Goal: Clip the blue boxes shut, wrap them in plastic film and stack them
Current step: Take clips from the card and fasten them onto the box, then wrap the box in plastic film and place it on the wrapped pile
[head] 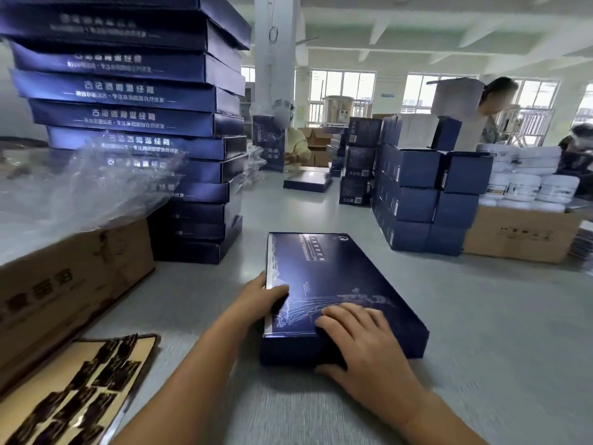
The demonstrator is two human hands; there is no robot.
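Where a pale gap showed along the lid's left edge, closure was judged incomplete: blue box [346, 284], flat on the grey table [481, 316] just before the person. Risk: uneven pressure could skew or crease the lid, or slide the box. Left hand [263, 297] gripped the left edge, thumb on top; right hand [359, 342] lay flat, fingers straight, on the near end

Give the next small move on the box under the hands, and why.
Probably press the lid down along the left edge of the blue box: a pale strip shows there, so it looks not fully seated. The left hand grips that edge and the right hand rests flat on the near end.
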